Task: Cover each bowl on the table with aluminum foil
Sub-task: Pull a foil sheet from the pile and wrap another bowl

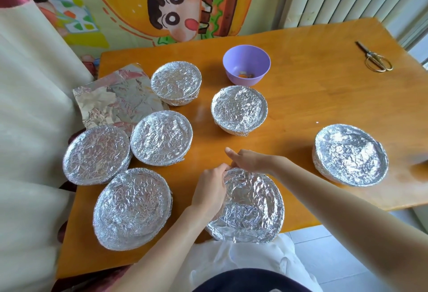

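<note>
1. Near bowl [251, 234] is sitting at the near edge of the wooden surface [312, 97], right in front of the person. Its foil cover [252, 206] is sagging down into it, crinkled, w/ the edge already folding down over the rim on the near side.
2. Left hand [209, 190] is reaching in from the left; its fingers are curling over the far-left rim and gripping the foil cover there.
3. Right hand [250, 159] is coming across from the right and pinching the foil cover at the far rim, thumb sticking out to the left. Both hands are meeting at about the same spot, fingertips nearly touching.
4. Six covered bowls [161, 137] are standing around: four clustering on the left side, one near centre beyond the hands, one off to the right, well apart from the rest.
5. Purple bowl [246, 65] is sitting uncovered at far centre, w/ a few small orange bits in the bottom; can't tell what they are.
6. Loose foil sheet [118, 99] is lying flat at the far-left corner, wrinkled, partly hidden behind the left-side covered bowls.
7. Scissors [376, 58] w/ gold-coloured handles are lying at the far right, well apart from every bowl.
</note>
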`<state>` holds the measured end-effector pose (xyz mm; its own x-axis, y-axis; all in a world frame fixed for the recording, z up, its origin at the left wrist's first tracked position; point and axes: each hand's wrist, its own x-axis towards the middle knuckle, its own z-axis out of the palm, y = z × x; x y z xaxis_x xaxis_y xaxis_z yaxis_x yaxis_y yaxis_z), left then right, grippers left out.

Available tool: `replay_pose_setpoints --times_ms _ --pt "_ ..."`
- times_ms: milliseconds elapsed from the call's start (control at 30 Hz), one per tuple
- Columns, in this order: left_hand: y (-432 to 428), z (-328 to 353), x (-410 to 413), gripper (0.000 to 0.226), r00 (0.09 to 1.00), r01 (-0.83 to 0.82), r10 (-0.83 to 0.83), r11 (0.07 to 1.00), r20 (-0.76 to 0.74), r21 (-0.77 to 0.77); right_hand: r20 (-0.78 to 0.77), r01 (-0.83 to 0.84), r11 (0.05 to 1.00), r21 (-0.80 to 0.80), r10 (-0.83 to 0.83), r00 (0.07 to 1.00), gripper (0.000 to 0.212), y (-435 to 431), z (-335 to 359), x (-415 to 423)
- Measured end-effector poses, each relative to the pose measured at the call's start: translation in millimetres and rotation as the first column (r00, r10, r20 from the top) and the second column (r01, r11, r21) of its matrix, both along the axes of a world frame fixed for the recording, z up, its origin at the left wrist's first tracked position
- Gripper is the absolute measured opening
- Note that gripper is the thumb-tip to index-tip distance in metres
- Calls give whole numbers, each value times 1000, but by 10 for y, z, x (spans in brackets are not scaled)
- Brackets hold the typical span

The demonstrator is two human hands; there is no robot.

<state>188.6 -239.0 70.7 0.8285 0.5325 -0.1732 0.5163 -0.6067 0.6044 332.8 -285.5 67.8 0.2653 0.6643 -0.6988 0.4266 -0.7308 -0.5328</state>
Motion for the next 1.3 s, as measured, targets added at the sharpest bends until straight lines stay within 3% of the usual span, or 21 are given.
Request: replay_pose_setpoints --times_ms 200,367,533,733,1033,1167,1300 --pt "81 0 -24 32 999 -37 37 999 35 -18 -3 89 990 109 -89 996 80 -113 -18 45" --pt "75 -58 -59 33 998 -58 58 997 13 -48 24 122 990 65 -124 992 86 -208 -51 -37" --pt "56 -99 -55 27 999 26 -28 997 -38 -66 52 122 991 53 -125 991 85 -251 -51 -45" --pt "152 -50 8 11 993 102 -109 986 -46 -131 -63 132 985 114 -125 990 76 -257 86 59" --pt "180 -95 -64 14 993 82 -93 985 -67 -150 19 157 987 20 -157 987 96 -306 38 -30" --pt "208 -152 -59 12 994 53 -65 990 -93 -129 8 164 986 37 -164 986 89 -319 61 -61" --pt "369 -159 19 18 995 -56 46 991 -88 -123 63 157 966 204 -173 983 73 -270 50 14"
